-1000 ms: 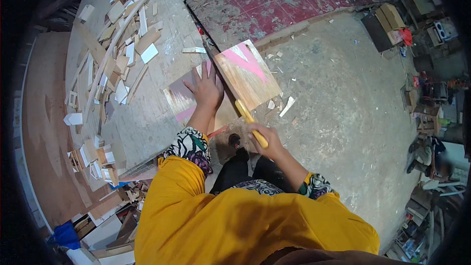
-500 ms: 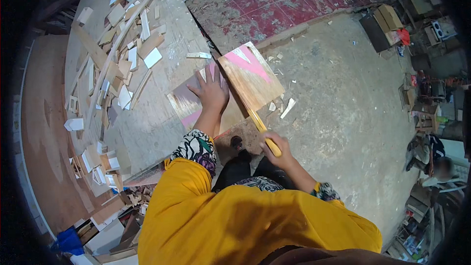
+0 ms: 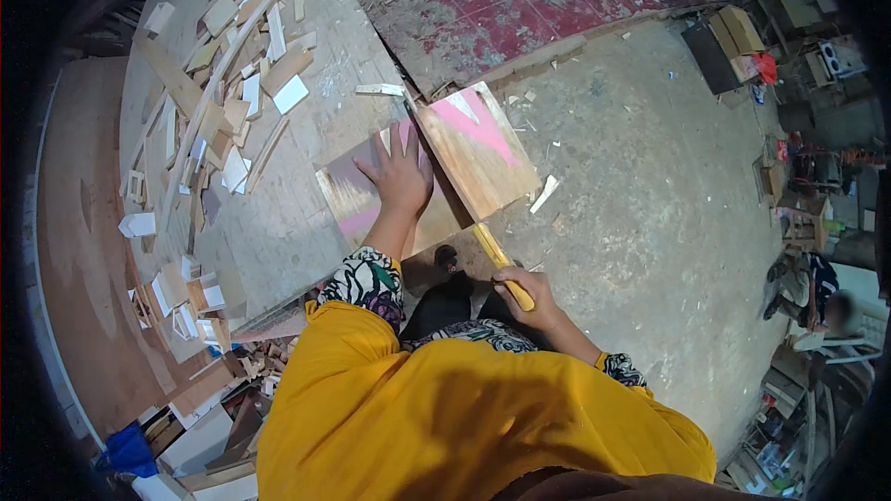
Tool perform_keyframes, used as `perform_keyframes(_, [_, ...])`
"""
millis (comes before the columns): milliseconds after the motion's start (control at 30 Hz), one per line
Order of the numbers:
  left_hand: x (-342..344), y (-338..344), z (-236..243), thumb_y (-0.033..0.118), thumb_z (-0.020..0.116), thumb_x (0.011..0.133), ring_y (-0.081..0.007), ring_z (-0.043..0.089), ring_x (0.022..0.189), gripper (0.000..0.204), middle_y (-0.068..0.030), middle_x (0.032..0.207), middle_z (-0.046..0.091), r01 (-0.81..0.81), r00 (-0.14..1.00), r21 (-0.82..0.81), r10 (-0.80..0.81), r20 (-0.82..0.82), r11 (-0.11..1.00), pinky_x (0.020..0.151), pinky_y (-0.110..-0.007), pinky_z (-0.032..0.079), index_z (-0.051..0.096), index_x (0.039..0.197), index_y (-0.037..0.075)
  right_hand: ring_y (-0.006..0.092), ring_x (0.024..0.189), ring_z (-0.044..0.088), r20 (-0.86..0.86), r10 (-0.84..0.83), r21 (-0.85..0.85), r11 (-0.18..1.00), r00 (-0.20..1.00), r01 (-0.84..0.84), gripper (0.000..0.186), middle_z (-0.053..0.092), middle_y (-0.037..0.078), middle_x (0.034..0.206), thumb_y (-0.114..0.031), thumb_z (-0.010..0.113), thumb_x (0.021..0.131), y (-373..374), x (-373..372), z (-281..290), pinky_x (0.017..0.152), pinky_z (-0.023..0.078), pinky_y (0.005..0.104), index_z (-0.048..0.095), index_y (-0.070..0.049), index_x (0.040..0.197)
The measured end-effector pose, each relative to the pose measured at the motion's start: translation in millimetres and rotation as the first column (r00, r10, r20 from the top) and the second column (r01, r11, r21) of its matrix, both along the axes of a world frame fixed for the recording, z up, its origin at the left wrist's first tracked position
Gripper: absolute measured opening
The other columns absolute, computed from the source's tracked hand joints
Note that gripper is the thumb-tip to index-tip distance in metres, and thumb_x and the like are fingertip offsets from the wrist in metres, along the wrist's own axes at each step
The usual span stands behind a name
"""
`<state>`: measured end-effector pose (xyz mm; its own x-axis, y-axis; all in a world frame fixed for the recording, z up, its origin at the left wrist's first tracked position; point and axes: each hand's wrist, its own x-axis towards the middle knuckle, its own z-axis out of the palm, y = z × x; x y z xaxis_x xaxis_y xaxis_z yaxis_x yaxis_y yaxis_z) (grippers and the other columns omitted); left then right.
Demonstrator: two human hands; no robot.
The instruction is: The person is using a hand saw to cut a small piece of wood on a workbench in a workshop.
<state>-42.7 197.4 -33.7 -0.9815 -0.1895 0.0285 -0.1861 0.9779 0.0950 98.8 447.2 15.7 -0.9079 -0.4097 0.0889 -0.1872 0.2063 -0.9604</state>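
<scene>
My left hand (image 3: 401,178) lies flat with fingers spread on a wooden board (image 3: 351,187) with brown and pink paint, at the worktable's right edge. To its right, a wooden section with a pink stripe (image 3: 478,148) juts out over the floor, along a dark narrow line. My right hand (image 3: 527,295) is closed around the yellow handle of what looks like a handsaw (image 3: 492,246). The handle's far end sits by the near end of that dark line. The blade is hard to make out.
Many wood offcuts (image 3: 237,121) and long thin strips cover the left of the worktable (image 3: 325,65). A small light offcut (image 3: 379,90) lies beyond the board. Chips dot the concrete floor (image 3: 640,204). At the far right sits another person (image 3: 817,292) among clutter.
My right hand has drawn the yellow handle back toward me, away from the jutting section's near corner. My left hand remains pressed on the board.
</scene>
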Motion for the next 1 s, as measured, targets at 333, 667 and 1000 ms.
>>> perform_keyframes(333, [-5.2, 2.6, 5.9, 0.024, 0.055, 0.082, -0.0366, 0.008, 0.143, 0.064, -0.0052, 0.154, 0.020, -0.021, 0.991, 0.023, 0.017, 0.133, 1.000, 0.099, -0.076, 0.004, 0.035, 0.143, 0.023, 0.0326, 0.079, 0.066, -0.100, -0.007, 0.110, 0.994, 0.995, 0.018, 0.023, 0.066, 0.015, 0.088, -0.001, 0.065, 0.080, -25.1, 0.6, -10.1, 0.069, 0.052, 0.0351, 0.060, -0.009, 0.101])
perform_keyframes(667, [-1.0, 3.8, 3.9, 0.037, 0.055, 0.085, -0.0355, 0.015, 0.141, 0.057, -0.0042, 0.151, 0.025, -0.005, 0.999, 0.024, 0.006, -0.050, 1.000, 0.098, -0.076, 0.010, 0.042, 0.139, 0.025, 0.0298, 0.074, 0.067, -0.035, -0.076, 0.020, 0.997, 0.997, 0.076, 0.021, 0.066, 0.014, 0.089, -0.002, 0.065, 0.081, 0.4, 16.7, 7.7, 0.064, 0.051, 0.0330, 0.061, -0.008, 0.101])
perform_keyframes(1000, [2.0, 5.2, 5.5, 0.035, 0.056, 0.084, -0.0351, 0.012, 0.141, 0.058, -0.0038, 0.152, 0.023, -0.041, 0.996, 0.004, 0.041, 0.078, 0.999, 0.098, -0.077, 0.009, 0.042, 0.139, 0.026, 0.0351, 0.075, 0.066, -0.151, -0.056, 0.070, 0.995, 0.987, 0.067, 0.027, 0.067, 0.015, 0.086, -0.002, 0.067, 0.078, -30.7, -9.3, 2.9, 0.066, 0.052, 0.0369, 0.061, -0.012, 0.103])
